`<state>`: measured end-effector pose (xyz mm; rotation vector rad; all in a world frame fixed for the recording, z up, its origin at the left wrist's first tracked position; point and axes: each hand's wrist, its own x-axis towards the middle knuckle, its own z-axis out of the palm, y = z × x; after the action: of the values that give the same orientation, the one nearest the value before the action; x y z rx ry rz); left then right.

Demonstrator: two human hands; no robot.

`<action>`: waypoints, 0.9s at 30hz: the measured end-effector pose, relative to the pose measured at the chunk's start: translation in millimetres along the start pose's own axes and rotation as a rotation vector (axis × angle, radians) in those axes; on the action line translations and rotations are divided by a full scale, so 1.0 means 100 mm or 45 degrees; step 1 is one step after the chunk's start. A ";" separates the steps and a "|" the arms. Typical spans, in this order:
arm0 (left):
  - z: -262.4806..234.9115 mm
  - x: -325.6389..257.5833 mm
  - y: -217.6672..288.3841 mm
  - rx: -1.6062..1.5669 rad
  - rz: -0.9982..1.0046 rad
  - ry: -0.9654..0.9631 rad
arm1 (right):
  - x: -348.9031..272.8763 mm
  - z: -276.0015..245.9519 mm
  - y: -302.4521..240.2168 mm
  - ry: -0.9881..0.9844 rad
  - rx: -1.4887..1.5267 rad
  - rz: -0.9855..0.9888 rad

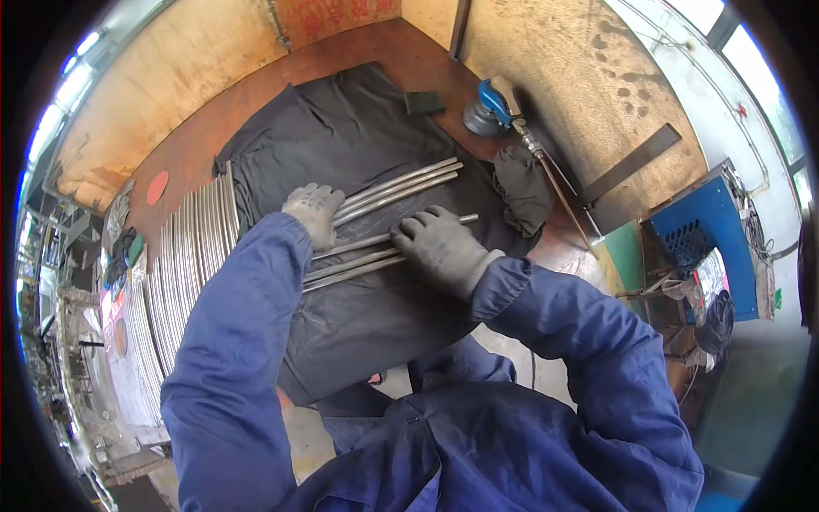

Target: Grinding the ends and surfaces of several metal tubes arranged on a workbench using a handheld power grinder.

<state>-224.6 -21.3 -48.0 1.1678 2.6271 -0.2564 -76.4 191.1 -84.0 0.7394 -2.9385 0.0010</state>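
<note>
My left hand (312,213), in a grey work glove, is closed, its fingers bent down over the left ends of several metal rods (401,189). Their contact points are hidden beneath the glove. To its right, my gloved right hand (439,247) is curled over a single metal rod (363,244), whose tip sticks out past the knuckles. Two more rods (351,271) lie on the near side of it, with their right ends beneath my right hand. All of these rods rest on a dark cloth (341,333) spread over the table.
A dense row of metal rods (183,256) lies at the left. Behind the cloth are a dark green scouring pad (424,103) and a blue sander (490,107) with a hose. A crumpled dark rag (520,189) sits at the right. Wooden panels (563,77) enclose the far side.
</note>
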 end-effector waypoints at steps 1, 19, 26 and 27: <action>-0.02 0.02 -0.01 -0.015 0.006 -0.022 | 0.06 -0.03 -0.01 -0.054 -0.097 0.014; 0.74 -1.28 0.33 -0.436 -0.388 0.414 | 0.26 0.61 1.01 0.339 0.440 0.453; 1.03 -1.07 0.36 -0.915 -0.651 0.815 | 0.18 0.77 1.11 0.556 1.040 0.513; 1.02 -1.13 0.35 -0.946 -0.669 0.817 | 0.22 0.73 1.02 0.544 1.041 0.489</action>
<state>-108.8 -104.1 -113.2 0.3163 3.0334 1.0825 -151.5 268.9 -151.7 0.1648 -2.5351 1.2634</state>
